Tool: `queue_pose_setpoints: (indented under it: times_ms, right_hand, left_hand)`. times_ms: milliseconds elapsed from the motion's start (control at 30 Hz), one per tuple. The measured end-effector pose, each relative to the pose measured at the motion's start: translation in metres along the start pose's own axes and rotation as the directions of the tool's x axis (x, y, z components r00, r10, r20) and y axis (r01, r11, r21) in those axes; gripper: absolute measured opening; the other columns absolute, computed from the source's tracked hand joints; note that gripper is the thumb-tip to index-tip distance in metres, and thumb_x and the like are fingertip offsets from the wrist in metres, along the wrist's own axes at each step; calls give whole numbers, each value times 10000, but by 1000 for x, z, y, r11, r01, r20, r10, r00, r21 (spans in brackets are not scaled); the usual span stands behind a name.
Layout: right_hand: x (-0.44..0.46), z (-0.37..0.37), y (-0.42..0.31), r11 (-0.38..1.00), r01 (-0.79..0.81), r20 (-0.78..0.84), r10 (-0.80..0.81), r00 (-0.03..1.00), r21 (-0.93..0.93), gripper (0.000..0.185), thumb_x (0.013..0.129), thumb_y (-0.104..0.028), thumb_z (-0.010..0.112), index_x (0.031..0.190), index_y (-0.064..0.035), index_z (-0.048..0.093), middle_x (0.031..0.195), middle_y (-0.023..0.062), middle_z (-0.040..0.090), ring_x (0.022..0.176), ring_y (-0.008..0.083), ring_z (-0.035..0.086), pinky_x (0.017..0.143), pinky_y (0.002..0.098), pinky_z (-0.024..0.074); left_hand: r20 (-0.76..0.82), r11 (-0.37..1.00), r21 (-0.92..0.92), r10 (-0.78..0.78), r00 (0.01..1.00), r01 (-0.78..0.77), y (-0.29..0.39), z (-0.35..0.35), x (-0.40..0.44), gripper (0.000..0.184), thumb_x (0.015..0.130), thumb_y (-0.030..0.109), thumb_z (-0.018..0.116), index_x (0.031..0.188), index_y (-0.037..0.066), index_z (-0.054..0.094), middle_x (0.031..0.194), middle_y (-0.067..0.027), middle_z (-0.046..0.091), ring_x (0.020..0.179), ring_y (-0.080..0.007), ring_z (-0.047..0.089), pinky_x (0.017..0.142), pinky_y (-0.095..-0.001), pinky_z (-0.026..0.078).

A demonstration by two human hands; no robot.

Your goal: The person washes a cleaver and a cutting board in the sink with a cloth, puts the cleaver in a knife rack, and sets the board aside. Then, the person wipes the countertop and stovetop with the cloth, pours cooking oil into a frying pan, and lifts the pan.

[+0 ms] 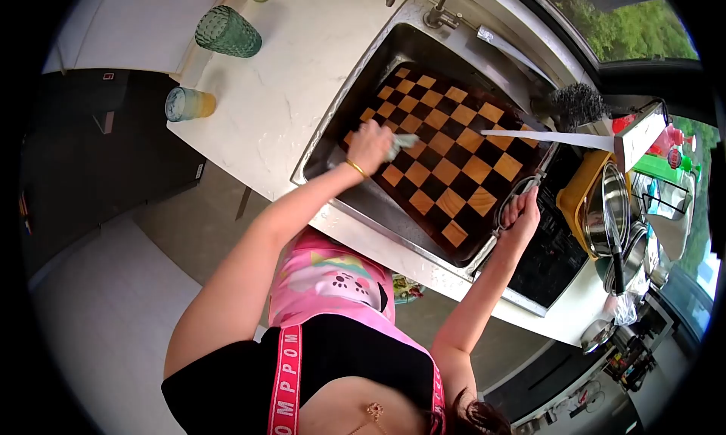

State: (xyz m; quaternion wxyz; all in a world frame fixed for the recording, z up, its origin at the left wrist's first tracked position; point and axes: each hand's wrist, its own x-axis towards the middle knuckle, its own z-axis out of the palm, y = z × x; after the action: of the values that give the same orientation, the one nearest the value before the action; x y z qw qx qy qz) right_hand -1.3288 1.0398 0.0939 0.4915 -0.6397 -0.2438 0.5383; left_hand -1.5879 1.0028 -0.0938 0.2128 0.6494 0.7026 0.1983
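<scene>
A large checkered wooden cutting board (pixel 446 151) in dark and light squares lies tilted in the sink (pixel 333 125). My left hand (pixel 370 148), with a gold bangle at its wrist, is closed around a pale cloth (pixel 402 142) and presses it on the left part of the board. The fingers are slightly blurred. At the board's right edge, my right hand (pixel 522 210) curls around a grey metal loop-shaped handle (pixel 522 187). Its fingertips are partly hidden.
A faucet (pixel 441 15) stands behind the sink. On the left counter are a green textured glass (pixel 228 33) and a blue-yellow glass (pixel 189 104). To the right are a black cooktop (pixel 541 246), a yellow basin (pixel 578 201), metal pots (pixel 609 208) and a dark scrubbing brush (pixel 578 105).
</scene>
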Motion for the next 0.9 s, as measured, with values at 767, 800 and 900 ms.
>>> queue_pose_setpoints:
  times_ms: [767,800,900]
  right_hand:
    - [-8,-13,-12,999,11,-125,-16,992,-42,417,937,-318,435,586,-119,329,441,-32,282,340,48,210,319,210,159]
    - [-8,-12,-13,999,14,-127,-19,992,-44,417,937,-318,435,586,-119,329,441,-32,282,340,48,210,319,210,159]
    - [-6,-7,-12,999,16,-149,-23,989,-50,420,939,-314,431,584,-114,328,438,-31,276,341,49,205,319,209,156]
  left_hand:
    - [-80,807,-429,414,907,-406,157,-15,116,343,792,242,557,1132,250,512,944,-132,500,812,-273,546,603,-344,497]
    - [17,891,-350,316,949,-290,134,0,131,356,796,226,535,1150,259,520,960,-156,489,805,-287,546,627,-352,504]
    - [93,979,-203,31,995,-12,54,34,158,394,830,180,485,1221,229,481,1082,-200,438,869,-352,560,736,-393,496]
